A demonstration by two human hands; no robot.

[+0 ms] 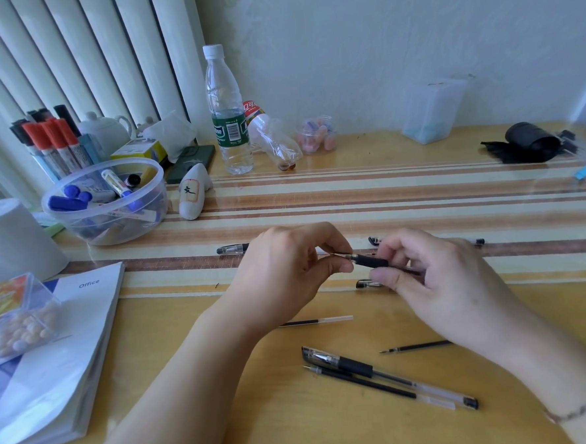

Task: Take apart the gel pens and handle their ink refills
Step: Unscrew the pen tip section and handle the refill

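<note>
Above the desk's middle, my right hand [425, 268] grips a gel pen [369, 260] by its black rubber grip. The fingertips of my left hand [287, 270] pinch the pen's metal tip. On the desk nearer me lie a capped gel pen [390, 375], a loose refill [363, 382] beside it, a second refill [416, 346] and a third refill [318, 321] partly under my left wrist. More pens lie behind my hands: one [233, 248] to the left, one [375, 240] to the right and one [367, 283] under my right thumb.
A clear bowl [105, 202] of markers, a marker holder [50, 140], a white cup [11, 235], an Office booklet [63, 356] and a bead box [16, 321] crowd the left. A water bottle [226, 112] stands at the back, a black roll [530, 142] far right.
</note>
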